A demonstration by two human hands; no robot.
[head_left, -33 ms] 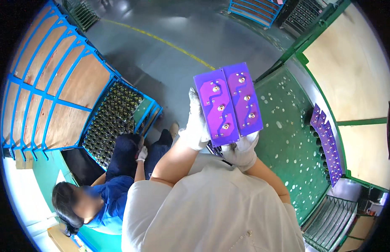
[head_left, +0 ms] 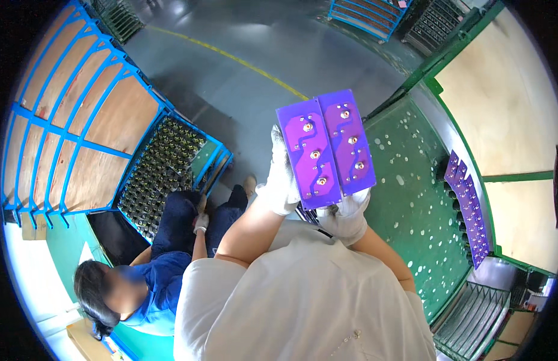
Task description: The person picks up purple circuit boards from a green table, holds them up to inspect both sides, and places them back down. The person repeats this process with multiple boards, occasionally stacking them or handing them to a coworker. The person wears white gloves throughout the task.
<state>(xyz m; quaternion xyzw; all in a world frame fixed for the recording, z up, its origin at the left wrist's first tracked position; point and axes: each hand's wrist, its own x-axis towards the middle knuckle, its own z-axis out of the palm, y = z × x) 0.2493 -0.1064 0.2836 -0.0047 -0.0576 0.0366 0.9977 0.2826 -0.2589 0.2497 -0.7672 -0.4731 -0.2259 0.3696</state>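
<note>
Two purple circuit boards, a left one (head_left: pixel 304 165) and a right one (head_left: pixel 345 171), are held up side by side in front of my chest. Each carries a column of round metal terminals and small solder points. My left hand (head_left: pixel 280 183), in a white glove, is closed around the left board's outer edge. From below, my gloved right hand (head_left: pixel 348 219) grips the near end of the pair; most of its fingers are hidden under the boards. Something dark shows between my hands beneath them, too covered to name.
On my right is a green spotted table (head_left: pixel 405 198), with a row of similar purple boards (head_left: pixel 468 210) along its far side. At left, a seated co-worker (head_left: pixel 165 271) is beside a blue rack (head_left: pixel 80 144) and a tray of many dark parts (head_left: pixel 162 162). A metal-barred rack (head_left: pixel 474 316) stands lower right.
</note>
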